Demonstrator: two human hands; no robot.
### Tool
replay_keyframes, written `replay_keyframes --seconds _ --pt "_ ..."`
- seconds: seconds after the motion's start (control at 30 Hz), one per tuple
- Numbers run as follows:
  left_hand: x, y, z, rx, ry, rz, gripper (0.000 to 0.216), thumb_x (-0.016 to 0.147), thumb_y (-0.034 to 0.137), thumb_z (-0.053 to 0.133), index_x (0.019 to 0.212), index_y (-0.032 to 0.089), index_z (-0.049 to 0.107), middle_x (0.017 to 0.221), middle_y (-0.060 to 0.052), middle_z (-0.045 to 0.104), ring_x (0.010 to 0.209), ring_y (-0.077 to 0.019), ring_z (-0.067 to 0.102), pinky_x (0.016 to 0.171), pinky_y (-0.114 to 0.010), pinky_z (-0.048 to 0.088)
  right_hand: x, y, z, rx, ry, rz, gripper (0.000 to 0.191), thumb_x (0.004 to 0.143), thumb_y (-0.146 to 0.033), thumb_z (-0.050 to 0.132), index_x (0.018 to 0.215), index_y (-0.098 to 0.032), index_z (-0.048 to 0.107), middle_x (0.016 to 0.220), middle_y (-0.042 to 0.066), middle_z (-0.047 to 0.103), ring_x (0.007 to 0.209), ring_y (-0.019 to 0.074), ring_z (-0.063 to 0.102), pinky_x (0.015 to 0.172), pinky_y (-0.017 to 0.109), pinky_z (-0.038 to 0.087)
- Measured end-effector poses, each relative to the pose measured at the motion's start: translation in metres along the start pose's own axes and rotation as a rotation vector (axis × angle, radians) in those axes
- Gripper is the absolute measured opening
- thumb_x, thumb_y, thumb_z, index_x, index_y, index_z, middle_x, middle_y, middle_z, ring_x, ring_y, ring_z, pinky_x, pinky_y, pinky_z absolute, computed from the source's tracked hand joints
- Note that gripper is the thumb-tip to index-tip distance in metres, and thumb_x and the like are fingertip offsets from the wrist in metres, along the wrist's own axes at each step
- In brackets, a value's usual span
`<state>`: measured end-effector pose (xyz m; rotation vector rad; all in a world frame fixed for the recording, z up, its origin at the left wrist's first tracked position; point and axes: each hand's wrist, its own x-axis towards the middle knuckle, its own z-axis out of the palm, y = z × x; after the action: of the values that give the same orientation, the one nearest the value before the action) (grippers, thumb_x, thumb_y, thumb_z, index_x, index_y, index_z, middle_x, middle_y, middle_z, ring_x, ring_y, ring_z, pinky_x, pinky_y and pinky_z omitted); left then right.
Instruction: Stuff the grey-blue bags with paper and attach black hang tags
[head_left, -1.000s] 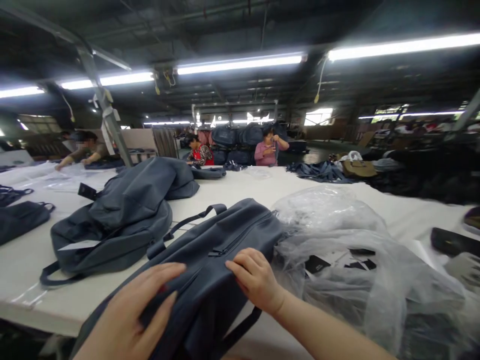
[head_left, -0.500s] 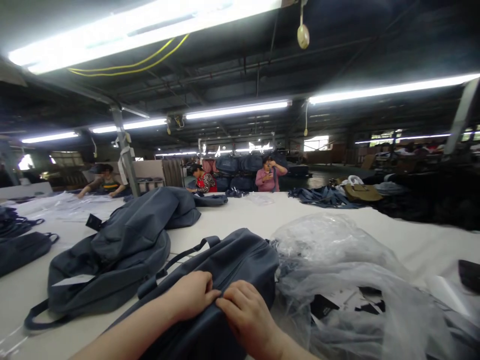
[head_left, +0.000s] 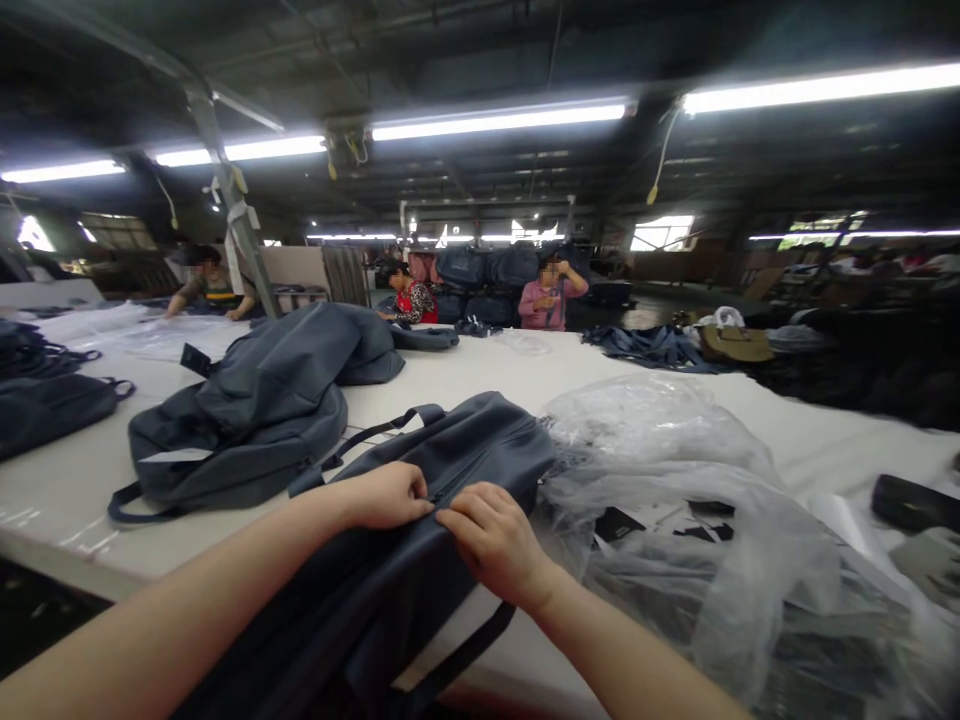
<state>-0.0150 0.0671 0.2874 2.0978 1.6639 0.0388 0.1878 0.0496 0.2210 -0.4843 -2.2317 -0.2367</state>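
A dark blue fabric bag lies in front of me, its near end reaching past the table edge toward my body. Along its top runs a zipper. Beside that zipper my left hand pinches the fabric, thumb against curled fingers. Just to its right, my right hand also grips the bag, fingertips pressed together close to the left thumb. Whether either hand has the zipper pull cannot be seen. One carry strap arches on the far left side of the bag, and another strap hangs below my right wrist.
A second dark blue bag with a white paper sits at left on the white table. Clear plastic bags with black tags pile up at right. People work across the table.
My view has tipped downward, showing more of the table's near edge and the bag's lower strap. Both hands keep their pinch on the bag beside the zipper.
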Motion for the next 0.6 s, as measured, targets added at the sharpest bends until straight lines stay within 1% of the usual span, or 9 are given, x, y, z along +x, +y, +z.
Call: replay_keyframes --seconds 0.07,0.17,0.23,0.3,0.33,0.4,0.47,0.53,0.6 --pt "0.001 -0.004 0.0 -0.016 -0.072 -0.009 0.022 0.075 0.04 0.058 0.072 0.019 0.063 0.067 -0.001 0.063 0.067 -0.0187 0.058 0.059 -0.027 0.039 -0.001 -0.001 0.0 -0.001 -0.001 -0.005 0.02 0.094 -0.016 0.046 0.101 -0.018 0.064 0.086 0.005 0.064 0.088 0.0175 0.055 0.082 0.033 0.045" --pt "-0.003 -0.011 -0.002 -0.03 -0.109 -0.04 0.03 0.074 0.046 0.057 0.063 0.019 0.06 0.058 0.001 0.057 0.059 -0.0169 0.053 0.055 -0.027 0.036 -0.003 -0.001 0.002 -0.012 -0.023 -0.007 0.02 0.094 -0.015 0.046 0.102 -0.018 0.064 0.088 0.005 0.064 0.088 0.0178 0.054 0.084 0.033 0.045" --pt "-0.012 -0.016 -0.004 -0.047 -0.134 -0.076 0.033 0.074 0.048 0.056 0.061 0.019 0.058 0.056 0.001 0.056 0.055 -0.0162 0.05 0.053 -0.028 0.035 -0.003 0.0 0.004 -0.033 -0.034 -0.009 0.02 0.094 -0.015 0.047 0.103 -0.018 0.064 0.091 0.006 0.065 0.089 0.0186 0.053 0.085 0.034 0.044" --pt "-0.029 -0.023 -0.009 -0.054 -0.144 -0.095 0.031 0.075 0.048 0.055 0.062 0.019 0.058 0.056 0.001 0.056 0.054 -0.0157 0.049 0.052 -0.027 0.034 -0.002 0.003 0.007 -0.05 -0.036 -0.012 0.02 0.094 -0.015 0.047 0.104 -0.017 0.064 0.093 0.007 0.065 0.09 0.0192 0.053 0.087 0.034 0.043" --pt "-0.041 -0.028 -0.012 -0.042 -0.132 -0.1 0.03 0.075 0.047 0.055 0.063 0.02 0.058 0.057 0.001 0.056 0.054 -0.0156 0.049 0.052 -0.027 0.034 -0.001 0.004 0.008 -0.055 -0.035 -0.014 0.021 0.094 -0.014 0.047 0.104 -0.017 0.065 0.095 0.007 0.065 0.09 0.0193 0.053 0.088 0.034 0.043" --pt "-0.07 -0.044 -0.019 0.018 -0.068 -0.121 0.027 0.075 0.046 0.054 0.065 0.021 0.058 0.059 0.001 0.056 0.055 -0.0156 0.049 0.052 -0.027 0.032 0.004 0.008 0.011 -0.063 -0.035 -0.007 0.023 0.094 -0.013 0.046 0.106 -0.017 0.065 0.096 0.007 0.065 0.091 0.0194 0.053 0.088 0.034 0.043" --pt "-0.106 -0.067 -0.024 0.078 0.005 -0.188 0.026 0.076 0.045 0.054 0.066 0.021 0.057 0.06 0.001 0.057 0.056 -0.0158 0.048 0.053 -0.027 0.03 0.01 0.013 0.014 -0.076 -0.035 0.012 0.024 0.094 -0.013 0.046 0.108 -0.018 0.065 0.098 0.008 0.065 0.093 0.0199 0.054 0.089 0.035 0.042" --pt "-0.145 -0.097 -0.02 0.081 0.052 -0.289 0.027 0.077 0.046 0.053 0.066 0.021 0.056 0.06 0.001 0.057 0.057 -0.0161 0.048 0.054 -0.027 0.03 0.018 0.017 0.019 -0.09 -0.04 0.025 0.024 0.094 -0.014 0.047 0.108 -0.018 0.066 0.099 0.008 0.065 0.095 0.0204 0.054 0.09 0.035 0.042" --pt "-0.187 -0.129 -0.006 0.034 0.102 -0.404 0.029 0.077 0.047 0.053 0.065 0.021 0.054 0.06 0.001 0.055 0.058 -0.0162 0.049 0.055 -0.026 0.032 0.025 0.021 0.026 -0.097 -0.05 0.023 0.024 0.094 -0.015 0.048 0.109 -0.018 0.066 0.101 0.008 0.065 0.096 0.0208 0.055 0.091 0.035 0.042"
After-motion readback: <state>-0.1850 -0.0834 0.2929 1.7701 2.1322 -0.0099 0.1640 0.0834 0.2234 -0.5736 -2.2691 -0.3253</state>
